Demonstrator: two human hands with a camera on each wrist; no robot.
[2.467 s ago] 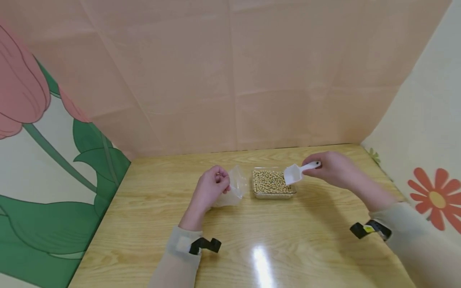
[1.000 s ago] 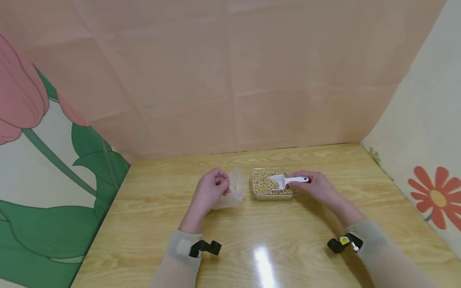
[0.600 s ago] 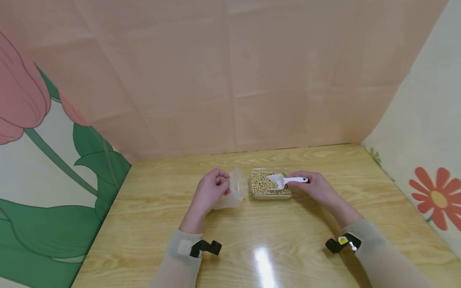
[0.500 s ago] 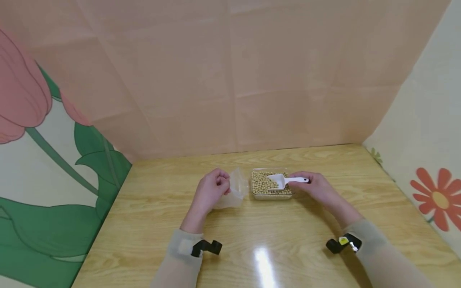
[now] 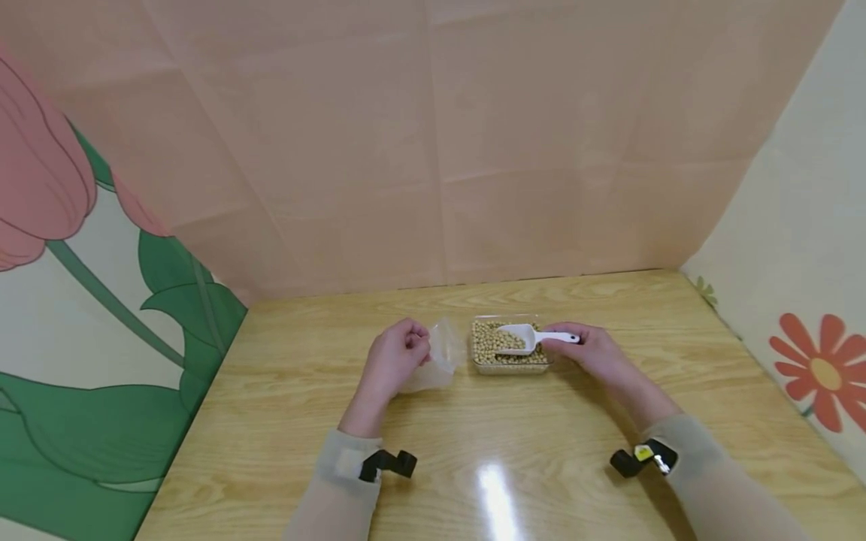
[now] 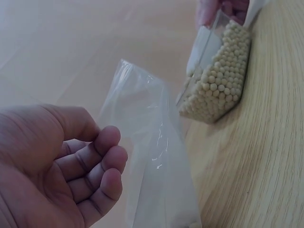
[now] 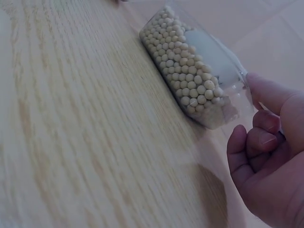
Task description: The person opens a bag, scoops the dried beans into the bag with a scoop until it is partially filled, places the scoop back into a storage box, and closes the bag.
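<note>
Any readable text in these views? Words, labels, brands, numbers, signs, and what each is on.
None readable: no lettering or numbers can be made out on the white scoop, clear bag or clear container.
Yellow patch on the black right wrist mount: too small to tell if it carries print.

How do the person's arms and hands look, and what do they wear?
The left hand and right hand are bare, without gloves. The left sleeve and right sleeve are pale beige, greyish at the cuffs. A black mount sits on each cuff; the right one bears a yellow mark.
</note>
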